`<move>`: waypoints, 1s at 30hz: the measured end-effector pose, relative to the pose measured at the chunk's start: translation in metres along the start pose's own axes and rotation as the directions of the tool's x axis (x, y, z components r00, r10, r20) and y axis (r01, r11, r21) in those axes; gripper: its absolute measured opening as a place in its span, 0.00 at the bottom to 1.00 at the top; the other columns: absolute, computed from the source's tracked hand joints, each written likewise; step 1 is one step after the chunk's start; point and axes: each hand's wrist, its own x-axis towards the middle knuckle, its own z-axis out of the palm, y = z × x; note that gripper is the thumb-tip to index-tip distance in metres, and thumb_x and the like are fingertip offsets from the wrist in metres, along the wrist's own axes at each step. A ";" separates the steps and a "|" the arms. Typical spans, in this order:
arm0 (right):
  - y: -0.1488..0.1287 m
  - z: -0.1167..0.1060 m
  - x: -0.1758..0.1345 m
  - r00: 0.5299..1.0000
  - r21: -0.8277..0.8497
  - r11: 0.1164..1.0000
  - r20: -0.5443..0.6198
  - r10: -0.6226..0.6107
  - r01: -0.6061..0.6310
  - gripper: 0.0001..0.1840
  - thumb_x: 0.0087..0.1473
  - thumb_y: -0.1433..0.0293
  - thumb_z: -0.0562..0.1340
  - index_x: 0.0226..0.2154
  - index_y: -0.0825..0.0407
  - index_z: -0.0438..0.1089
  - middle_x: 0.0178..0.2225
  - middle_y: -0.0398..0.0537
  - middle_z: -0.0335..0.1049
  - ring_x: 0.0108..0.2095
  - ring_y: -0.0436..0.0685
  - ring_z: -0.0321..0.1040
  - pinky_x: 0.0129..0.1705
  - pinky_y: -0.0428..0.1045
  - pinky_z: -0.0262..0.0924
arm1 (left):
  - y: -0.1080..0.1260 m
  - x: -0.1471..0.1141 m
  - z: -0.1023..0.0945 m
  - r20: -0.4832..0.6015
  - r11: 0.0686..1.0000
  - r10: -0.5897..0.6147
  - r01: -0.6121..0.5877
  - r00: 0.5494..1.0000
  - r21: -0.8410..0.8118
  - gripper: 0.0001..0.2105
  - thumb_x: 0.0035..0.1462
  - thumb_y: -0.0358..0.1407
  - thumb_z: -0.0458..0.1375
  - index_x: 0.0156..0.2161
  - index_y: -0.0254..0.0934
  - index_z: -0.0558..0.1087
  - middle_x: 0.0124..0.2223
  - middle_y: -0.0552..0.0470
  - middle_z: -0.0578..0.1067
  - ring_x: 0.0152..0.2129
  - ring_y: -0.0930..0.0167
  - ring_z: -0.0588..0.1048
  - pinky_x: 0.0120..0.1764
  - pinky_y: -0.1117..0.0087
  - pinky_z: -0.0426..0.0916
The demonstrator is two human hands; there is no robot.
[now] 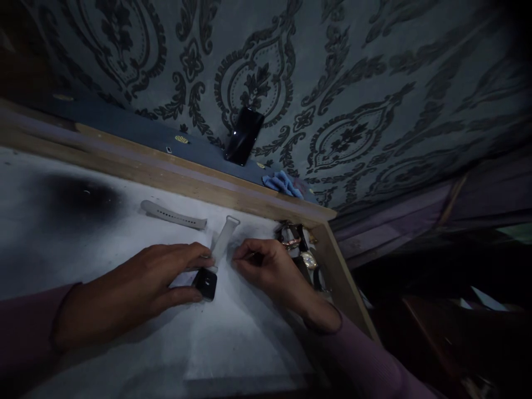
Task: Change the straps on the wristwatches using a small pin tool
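Note:
My left hand (145,282) is closed on a small dark smartwatch body (206,284), gripping it between thumb and fingers just above the white surface. By those fingertips lies the lower end of a pale watch strap with a loop (224,241); whether it is joined to the watch I cannot tell. A second pale strap piece with a row of holes (174,215) rests flat further back. To the right, my right hand (268,269) is pinched shut, its fingertips close to the looped strap. Anything between those fingertips is too small or hidden to make out.
Several wristwatches (307,259) lie in the right corner, against the wooden rim (349,277). Beyond the back rim, a black phone (245,136) leans on the patterned wall. A blue cloth (283,184) sits on the ledge (137,133). A dark smudge marks the white surface at left.

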 end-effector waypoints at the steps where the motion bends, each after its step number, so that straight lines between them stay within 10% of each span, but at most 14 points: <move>1: 0.002 0.000 0.000 1.000 0.033 0.999 -0.001 -0.001 0.001 0.04 0.48 0.72 0.62 0.23 0.54 0.70 0.20 0.40 0.64 0.22 0.47 0.57 0.24 0.43 0.51 | 0.000 0.000 0.000 0.002 1.000 -0.002 0.002 1.000 -0.003 0.16 0.63 0.40 0.57 0.55 0.44 0.66 0.50 0.51 0.75 0.44 0.67 0.75 0.45 0.68 0.69; 11: 0.002 -0.002 0.001 0.987 0.409 0.899 0.029 0.156 -0.154 0.23 0.48 0.51 0.66 0.25 0.54 0.64 0.18 0.36 0.59 0.16 0.42 0.46 0.17 0.42 0.39 | -0.004 0.002 0.002 0.014 0.999 -0.026 0.026 1.000 -0.038 0.15 0.62 0.41 0.57 0.53 0.44 0.68 0.50 0.51 0.75 0.44 0.66 0.75 0.46 0.66 0.70; 21: 0.007 0.000 -0.001 0.992 0.369 0.921 0.010 0.130 -0.124 0.20 0.48 0.55 0.67 0.28 0.53 0.63 0.19 0.36 0.61 0.16 0.43 0.51 0.16 0.41 0.43 | -0.003 0.002 -0.001 0.020 1.000 -0.007 0.007 1.000 0.009 0.16 0.63 0.42 0.56 0.54 0.46 0.67 0.51 0.53 0.75 0.43 0.66 0.75 0.45 0.69 0.70; 30: 0.010 -0.005 -0.001 0.996 0.327 0.941 0.044 0.074 -0.085 0.16 0.52 0.58 0.64 0.27 0.54 0.65 0.23 0.41 0.66 0.18 0.45 0.56 0.18 0.41 0.47 | 0.012 0.008 0.001 0.108 0.932 0.224 -0.245 0.969 0.267 0.08 0.66 0.34 0.52 0.47 0.40 0.71 0.53 0.49 0.73 0.50 0.66 0.71 0.54 0.64 0.66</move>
